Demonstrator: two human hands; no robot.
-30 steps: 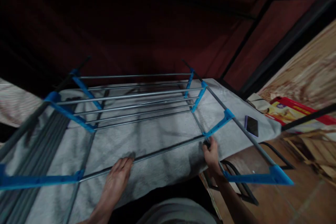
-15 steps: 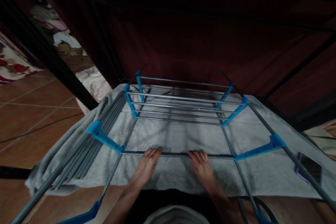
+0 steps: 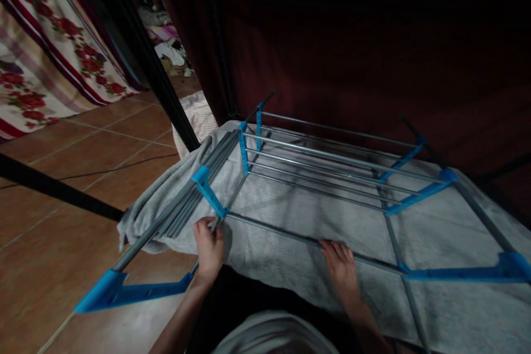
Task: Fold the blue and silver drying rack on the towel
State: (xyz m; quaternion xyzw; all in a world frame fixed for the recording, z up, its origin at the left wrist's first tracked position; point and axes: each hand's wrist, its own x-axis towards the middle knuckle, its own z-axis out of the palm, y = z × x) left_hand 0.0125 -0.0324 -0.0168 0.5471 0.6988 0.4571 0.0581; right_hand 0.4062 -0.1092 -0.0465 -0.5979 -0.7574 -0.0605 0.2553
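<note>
A metal rack frame [image 3: 311,151] with grey tubes and blue plastic brackets stands on a grey blanket [image 3: 277,221]. My left hand [image 3: 209,246] is wrapped round the thin side tube, just below the blue bracket [image 3: 211,193] on the left. On the near crossbar [image 3: 271,228], right of its middle, my right hand [image 3: 341,266] has its fingers curled over the tube, thumb hidden. Several loose grey tubes [image 3: 194,191] lie side by side at the blanket's left edge. Another blue bracket [image 3: 133,292] juts out at the lower left.
A dark post [image 3: 166,88] rises at the left, with a black bar [image 3: 58,188] crossing low. Behind the rack hangs a dark red curtain [image 3: 332,77]. A cable [image 3: 120,167] runs over the tiled floor [image 3: 95,144]. Flowered fabric [image 3: 62,38] hangs at the upper left.
The view has turned to the left. My left hand has moved from the near crossbar to the left side tube. My right hand is still on the crossbar, nearer its right end.
</note>
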